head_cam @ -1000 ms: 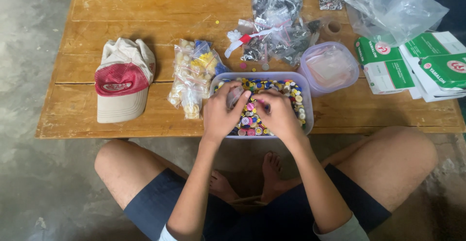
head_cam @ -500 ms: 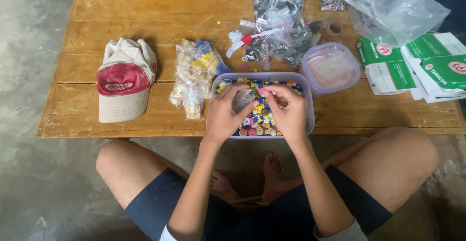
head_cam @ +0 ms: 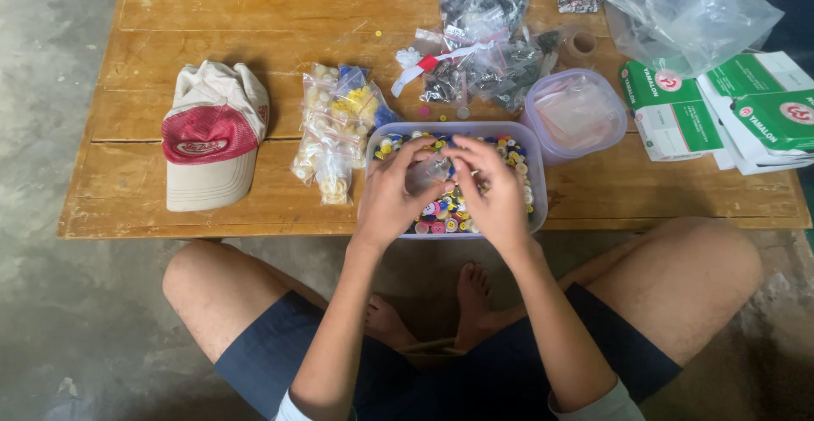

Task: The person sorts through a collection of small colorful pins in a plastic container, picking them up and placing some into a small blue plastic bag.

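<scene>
Carefully: both hands over the button tub

Left hand (head_cam: pixel 392 192) and right hand (head_cam: pixel 496 188) pinch together on a small clear bag (head_cam: pixel 428 172) above the button tub (head_cam: pixel 536 185). That tub sits at the desk's (head_cam: pixel 254 14) near edge; a nudge could probably tip buttons onto the floor. Open room lies between cap (head_cam: pixel 212 137) and tub.

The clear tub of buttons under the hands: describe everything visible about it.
The tub is a rectangular container of clear, faintly lilac plastic with rounded corners, lidless, standing flat at the near edge of the wooden table. It holds a heap of small multicoloured buttons. The left hand and right hand are over it, pinching a small clear bag between them. A round tub stands against its far right corner.
</scene>
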